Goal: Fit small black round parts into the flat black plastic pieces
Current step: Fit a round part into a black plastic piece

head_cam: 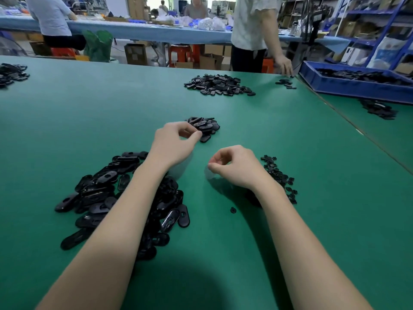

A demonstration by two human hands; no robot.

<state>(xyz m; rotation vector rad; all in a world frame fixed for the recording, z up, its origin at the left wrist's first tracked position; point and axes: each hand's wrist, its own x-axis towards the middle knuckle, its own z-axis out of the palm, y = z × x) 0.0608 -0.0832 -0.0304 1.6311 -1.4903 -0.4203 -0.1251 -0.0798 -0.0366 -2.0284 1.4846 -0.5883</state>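
Both hands are out over the green tabletop point(290, 135). The left hand point(176, 142) is reaching forward to the small pile point(204, 126) of flat black pieces in the middle, thumb and fingers curled together right at the pile's near edge. It looks like it's pinching one piece there, though the contact spot is tiny and dark, so I can't say for sure. The right hand point(234, 166) sits a bit closer to the body, fingers curled in toward the thumb as if holding something small; I can't make out anything between them.

The big pile point(107, 193) of flat oval pieces lies under and left of the left forearm, some with a slot showing. The little round parts point(279, 175) are scattered in a strip just right of the right wrist, and one stray round part point(233, 210) lies alone on the mat near the right forearm.

Further back there's another heap point(220, 85) of black pieces, a few more point(286, 83) near the far right edge, and a pile point(12, 73) at the far left. A blue tray point(357, 87) with black parts sits on the right (with more parts spilled in front of it). A person point(254, 30) in a pale shirt stands at the far edge, hand touching the tabletop, and others sit at a blue bench behind.
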